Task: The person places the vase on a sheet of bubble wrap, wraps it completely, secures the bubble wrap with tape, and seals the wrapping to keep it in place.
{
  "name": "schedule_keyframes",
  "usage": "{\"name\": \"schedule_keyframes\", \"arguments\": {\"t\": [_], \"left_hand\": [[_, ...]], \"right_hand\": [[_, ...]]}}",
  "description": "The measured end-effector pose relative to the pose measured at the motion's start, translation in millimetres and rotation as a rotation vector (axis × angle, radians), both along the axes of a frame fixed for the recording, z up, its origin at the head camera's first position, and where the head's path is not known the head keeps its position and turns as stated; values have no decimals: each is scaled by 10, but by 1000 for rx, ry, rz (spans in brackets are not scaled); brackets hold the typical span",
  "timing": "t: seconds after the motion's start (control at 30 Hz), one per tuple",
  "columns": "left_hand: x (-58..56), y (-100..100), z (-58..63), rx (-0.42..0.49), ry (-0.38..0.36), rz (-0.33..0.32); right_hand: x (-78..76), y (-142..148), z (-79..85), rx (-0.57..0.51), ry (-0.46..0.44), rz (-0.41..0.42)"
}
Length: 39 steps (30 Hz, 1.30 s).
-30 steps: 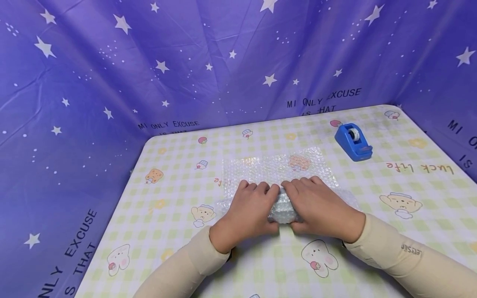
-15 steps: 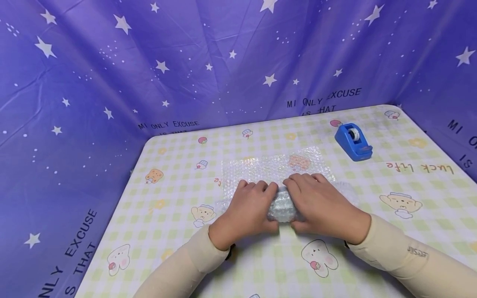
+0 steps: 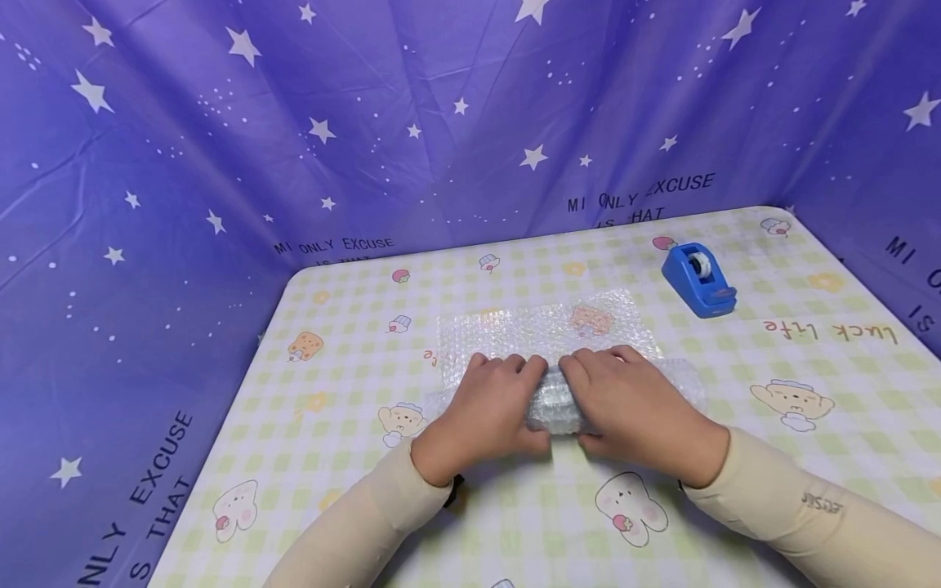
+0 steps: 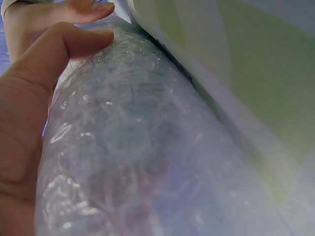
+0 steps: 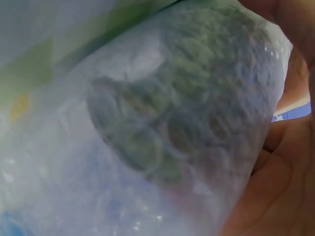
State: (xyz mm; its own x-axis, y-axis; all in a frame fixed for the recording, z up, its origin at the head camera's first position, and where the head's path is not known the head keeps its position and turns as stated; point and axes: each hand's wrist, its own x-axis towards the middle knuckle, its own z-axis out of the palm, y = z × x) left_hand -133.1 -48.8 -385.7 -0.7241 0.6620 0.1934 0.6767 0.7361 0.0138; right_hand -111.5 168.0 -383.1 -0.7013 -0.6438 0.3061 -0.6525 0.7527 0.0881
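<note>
My left hand (image 3: 488,408) and right hand (image 3: 632,408) grip a roll of bubble wrap (image 3: 555,406) side by side at the middle of the table. Fingers curl over its far side, while the thumbs lie along the near side. A flat length of bubble wrap sheet (image 3: 529,331) runs from the roll toward the back. In the left wrist view, the wrapped roll (image 4: 123,142) fills the middle, next to the left hand (image 4: 29,98). Through the layers in the right wrist view shows a dark, curved edge of a wrapped object (image 5: 142,132); the wrap blurs what it is.
A blue tape dispenser (image 3: 700,280) with a roll of tape stands at the back right of the table. The tablecloth (image 3: 331,425) is green and white checked with cartoon prints. Purple star-printed curtains (image 3: 441,122) hang behind the table and at its sides.
The roll of bubble wrap has turned and shifted slightly away from me. My right hand has lifted and settled a little; the left has hardly moved.
</note>
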Motion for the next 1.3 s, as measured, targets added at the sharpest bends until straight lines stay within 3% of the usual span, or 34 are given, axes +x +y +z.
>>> {"name": "schedule_keyframes", "arguments": {"t": [0.43, 1.3], "left_hand": [[-25, -19, -1, -2, -26, 12], [-19, -22, -28, -37, -35, 6]], "right_hand": [[-35, -22, -80, -6, 22, -8], [-113, 34, -109, -47, 19, 61]]}}
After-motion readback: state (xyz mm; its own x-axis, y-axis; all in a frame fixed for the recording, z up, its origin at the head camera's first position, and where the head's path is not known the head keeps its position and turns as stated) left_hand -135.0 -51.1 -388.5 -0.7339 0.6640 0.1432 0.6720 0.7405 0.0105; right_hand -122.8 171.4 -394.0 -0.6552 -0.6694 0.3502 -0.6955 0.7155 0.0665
